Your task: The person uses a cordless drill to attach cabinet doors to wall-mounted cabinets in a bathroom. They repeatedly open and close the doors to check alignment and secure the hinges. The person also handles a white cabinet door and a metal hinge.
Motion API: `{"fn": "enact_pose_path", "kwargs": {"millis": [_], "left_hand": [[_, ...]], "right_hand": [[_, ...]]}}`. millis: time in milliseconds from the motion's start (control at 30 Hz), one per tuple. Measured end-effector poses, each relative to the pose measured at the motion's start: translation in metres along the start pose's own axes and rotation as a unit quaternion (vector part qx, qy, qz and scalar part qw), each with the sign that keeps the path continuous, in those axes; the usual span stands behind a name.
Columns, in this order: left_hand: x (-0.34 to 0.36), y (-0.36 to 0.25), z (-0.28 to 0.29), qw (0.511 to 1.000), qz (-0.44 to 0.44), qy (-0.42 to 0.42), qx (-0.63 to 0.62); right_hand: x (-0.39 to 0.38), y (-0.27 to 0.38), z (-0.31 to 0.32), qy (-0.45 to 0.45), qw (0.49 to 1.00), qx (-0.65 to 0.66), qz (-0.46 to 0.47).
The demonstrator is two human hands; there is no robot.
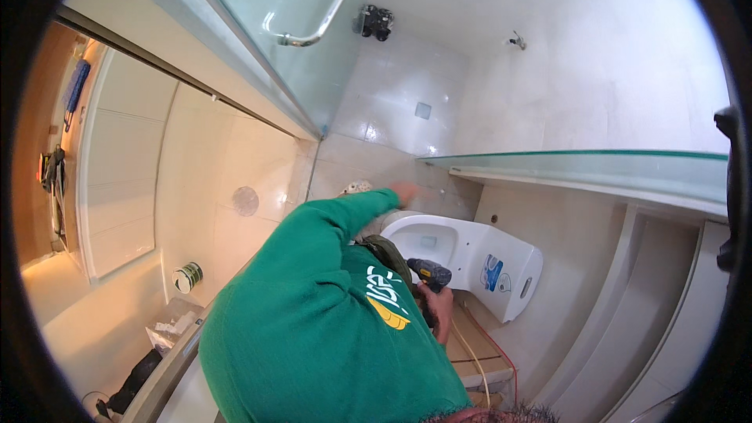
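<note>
Nearby, a soft green sweatshirt fills the lower view, matte beside the harder, glossier surfaces beyond it. Past its printed front, the right hand has its fingers curled round the handle of a black-and-yellow cordless drill, held above the near edge of a white toilet. The drill should feel dense and stiff, easy to steady by its handle, where the weight can sit in the palm; its hard casing looks robust, whereas the toilet's smooth, rounded ceramic would likely be slippery and easily chipped. The left hand reaches beyond the toilet's left edge, over the tiled floor; it is blurred, so I cannot tell whether its fingers are wide, narrow or holding anything. Farther off, a stiff, flat glass panel shows a green edge, a square drain cover is set into the shiny tile, and a lumpy black object sits toward the floor's far edge.
</note>
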State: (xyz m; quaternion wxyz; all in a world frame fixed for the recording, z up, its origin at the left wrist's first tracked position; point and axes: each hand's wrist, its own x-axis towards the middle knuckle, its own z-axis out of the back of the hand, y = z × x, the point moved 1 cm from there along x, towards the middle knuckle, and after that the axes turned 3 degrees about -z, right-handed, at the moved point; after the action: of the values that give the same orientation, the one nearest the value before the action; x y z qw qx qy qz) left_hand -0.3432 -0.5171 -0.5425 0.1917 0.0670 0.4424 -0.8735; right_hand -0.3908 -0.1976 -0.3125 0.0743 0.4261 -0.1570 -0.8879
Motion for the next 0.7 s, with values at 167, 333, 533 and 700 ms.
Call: {"fn": "enact_pose_path", "kwargs": {"millis": [167,333,533,700], "left_hand": [[-0.137,0.127,0.057,0.949,0.287,-0.126,0.033],[-0.233,0.163,0.078,0.901,0.356,-0.141,-0.202],[-0.298,0.142,0.045,0.737,0.424,-0.345,-0.397],[-0.361,0.106,0.009,0.71,0.429,-0.383,-0.405]], "right_hand": [[-0.009,0.112,0.011,0.071,0.99,-0.039,0.115],[-0.044,0.211,0.022,0.159,0.928,-0.051,0.333],[-0.09,0.282,0.007,0.278,0.735,-0.056,0.616],[-0.138,0.295,-0.028,0.362,0.693,0.024,0.623]]}}
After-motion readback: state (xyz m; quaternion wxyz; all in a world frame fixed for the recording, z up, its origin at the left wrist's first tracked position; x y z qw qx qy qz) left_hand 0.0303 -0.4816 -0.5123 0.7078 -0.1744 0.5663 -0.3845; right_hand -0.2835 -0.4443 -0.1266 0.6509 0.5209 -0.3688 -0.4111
